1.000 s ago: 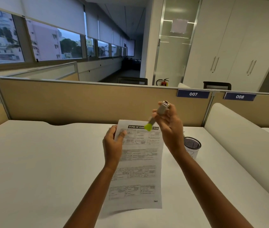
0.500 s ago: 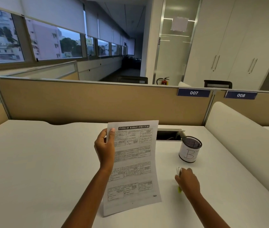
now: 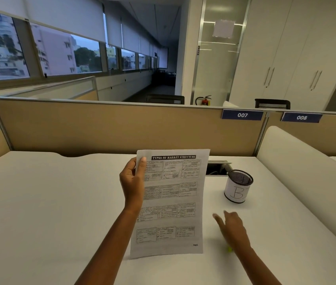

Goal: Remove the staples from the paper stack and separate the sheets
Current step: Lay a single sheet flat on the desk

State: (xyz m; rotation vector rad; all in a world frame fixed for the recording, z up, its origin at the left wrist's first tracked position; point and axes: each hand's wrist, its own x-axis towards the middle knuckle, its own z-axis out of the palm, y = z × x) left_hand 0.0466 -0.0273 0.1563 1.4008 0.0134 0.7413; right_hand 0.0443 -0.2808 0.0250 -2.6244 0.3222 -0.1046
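My left hand (image 3: 132,182) pinches the upper left corner of the printed paper stack (image 3: 171,202), headed "Types of Market Structure", and holds it upright above the white desk (image 3: 50,202). My right hand (image 3: 231,227) hovers low over the desk to the right of the stack, fingers spread and blurred, holding nothing. Just under its wrist a yellow-green tip of the staple remover (image 3: 229,249) shows on the desk; the rest of the tool is hidden by the hand.
A black mesh cup (image 3: 238,187) with a white label marked "B" stands at the right. Behind the stack lies a cable opening (image 3: 217,168) in the desk. A tan partition (image 3: 122,128) closes the far side, a cream divider (image 3: 306,171) the right.
My right hand lowered the staple remover from the top of the stack to the desk, let it go, and now lifts off it with spread fingers. The stack shifted slightly left.
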